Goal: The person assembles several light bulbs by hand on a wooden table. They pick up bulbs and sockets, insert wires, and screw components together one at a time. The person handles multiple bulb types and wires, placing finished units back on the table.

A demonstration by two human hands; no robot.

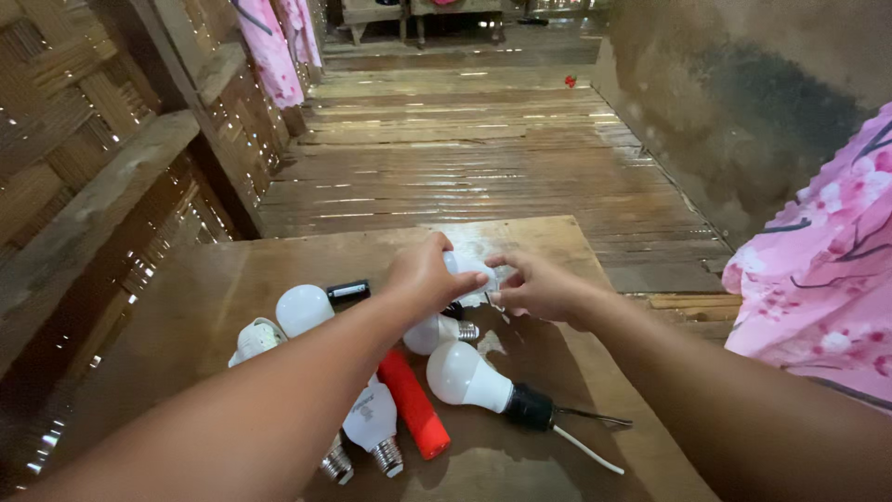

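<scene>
My left hand and my right hand meet over the middle of a low wooden table, both gripping a white bulb between them. Under the hands lies another white bulb with a metal screw base. Closer to me a white bulb sits in a black socket with loose wires. A red cylindrical tool lies beside it, and white bulbs rest next to my left forearm. At the left lie a bulb in a black socket and a spiral lamp.
A bamboo slat floor stretches beyond the table. A woven bamboo wall with wooden beams runs along the left. Pink flowered cloth hangs at the right edge, and more pink cloth hangs at the back left.
</scene>
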